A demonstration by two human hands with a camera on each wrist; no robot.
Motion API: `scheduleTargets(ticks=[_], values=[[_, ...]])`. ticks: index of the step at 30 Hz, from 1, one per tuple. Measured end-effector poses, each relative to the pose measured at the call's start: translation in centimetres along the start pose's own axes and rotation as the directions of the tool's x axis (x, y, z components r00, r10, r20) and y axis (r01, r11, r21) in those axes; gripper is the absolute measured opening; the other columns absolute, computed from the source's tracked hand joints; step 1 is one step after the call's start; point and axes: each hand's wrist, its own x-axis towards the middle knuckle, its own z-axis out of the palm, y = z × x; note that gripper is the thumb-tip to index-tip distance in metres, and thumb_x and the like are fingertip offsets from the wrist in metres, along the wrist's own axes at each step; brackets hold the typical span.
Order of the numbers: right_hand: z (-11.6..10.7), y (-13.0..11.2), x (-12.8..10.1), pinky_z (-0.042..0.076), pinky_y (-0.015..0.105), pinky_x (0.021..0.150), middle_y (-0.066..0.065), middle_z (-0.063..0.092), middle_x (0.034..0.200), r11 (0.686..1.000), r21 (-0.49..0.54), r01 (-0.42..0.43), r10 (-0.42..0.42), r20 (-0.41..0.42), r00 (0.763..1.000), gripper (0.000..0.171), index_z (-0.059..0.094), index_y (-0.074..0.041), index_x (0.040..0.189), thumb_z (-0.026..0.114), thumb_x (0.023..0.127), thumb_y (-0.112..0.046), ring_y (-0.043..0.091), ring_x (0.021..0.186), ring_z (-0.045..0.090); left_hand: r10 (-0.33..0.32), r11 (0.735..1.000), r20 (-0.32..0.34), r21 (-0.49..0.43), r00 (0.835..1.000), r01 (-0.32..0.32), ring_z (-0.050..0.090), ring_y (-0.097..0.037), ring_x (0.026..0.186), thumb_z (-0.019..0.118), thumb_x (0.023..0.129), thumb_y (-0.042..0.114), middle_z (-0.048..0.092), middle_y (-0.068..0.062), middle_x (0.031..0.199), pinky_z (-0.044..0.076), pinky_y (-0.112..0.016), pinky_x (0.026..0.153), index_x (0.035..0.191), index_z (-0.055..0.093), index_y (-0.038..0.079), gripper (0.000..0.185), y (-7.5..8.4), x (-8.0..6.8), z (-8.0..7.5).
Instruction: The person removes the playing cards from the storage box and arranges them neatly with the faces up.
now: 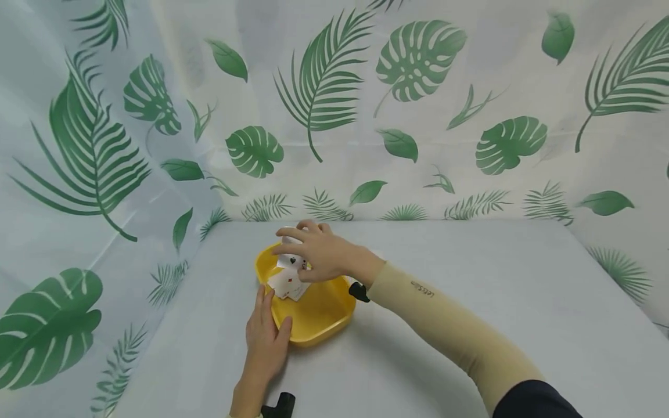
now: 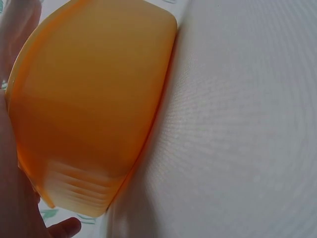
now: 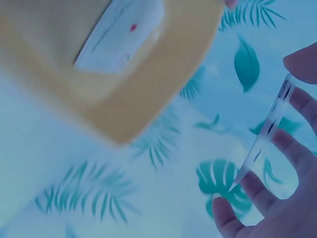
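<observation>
Your left hand [image 1: 266,337] lies on the near-left rim of the yellow tray [image 1: 319,325], fingers straight along the edge and thumb over the lip, which reads as bracing it flat against the white table [image 1: 470,325]. Your right hand [image 1: 319,252] hovers above the tray's far end, fingertips pinching a playing card [image 3: 265,131]; the right wrist view shows that card edge-on, held between thumb and fingers, long axis running steeply from upper right to lower left. The grip at the edges keeps the face free. More cards [image 1: 287,284] lie inside the tray at its left side, leaning against the wall, red pips up. A leaf-print curtain [image 1: 418,87] backs the table.
</observation>
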Motion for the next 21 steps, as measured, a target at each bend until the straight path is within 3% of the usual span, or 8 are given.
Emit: scheduleTargets(ticks=[4,9,16,21], values=[[-1.7,1.1,-3.2,0.032,0.061,0.104,-0.001,0.03,0.161,0.999,0.031,0.019,-0.018,-0.034,0.999,0.059,0.051,-0.033,0.146,0.063,0.089,-0.027,0.034,0.141,0.029,-0.019,1.0,0.005,-0.004,1.0,0.019,0.024,-0.046,0.144,0.055,0.101,0.019,0.013,-0.017,0.166,0.016,-0.068,0.11,0.154,0.028,0.002,0.062,0.1,-0.1,-0.1],[-2.3,3.5,-7.8,0.029,0.065,0.106,0.0,0.029,0.162,0.995,0.101,-0.017,0.023,-0.051,0.998,0.06,0.051,-0.031,0.144,0.066,0.087,-0.02,0.036,0.144,0.026,-0.029,1.0,0.028,-0.008,0.999,0.03,0.022,-0.044,0.145,0.054,0.101,0.021,0.012,-0.015,0.167,0.016,-0.066,0.111,0.155,0.028,0.003,0.062,0.3,-0.1,-0.1],[-0.4,7.4,-12.7,0.025,0.065,0.106,0.002,0.031,0.161,0.963,0.248,-0.104,0.123,-0.06,0.991,0.049,0.054,-0.024,0.129,0.065,0.083,-0.012,0.032,0.144,0.025,-0.029,0.999,0.016,-0.023,0.999,0.029,0.022,-0.046,0.145,0.054,0.101,0.02,0.012,-0.017,0.167,0.017,-0.067,0.11,0.154,0.028,0.001,0.061,0.4,-0.3,-0.1],[1.8,9.5,-15.2,0.03,0.063,0.099,0.007,0.039,0.155,0.947,0.27,-0.173,0.19,-0.039,0.981,0.046,0.053,-0.019,0.122,0.064,0.078,-0.006,0.033,0.142,0.029,-0.028,0.999,0.015,-0.027,1.0,0.028,0.022,-0.047,0.145,0.054,0.101,0.019,0.012,-0.017,0.167,0.016,-0.068,0.11,0.154,0.028,0.0,0.062,0.3,-0.3,-0.1]])
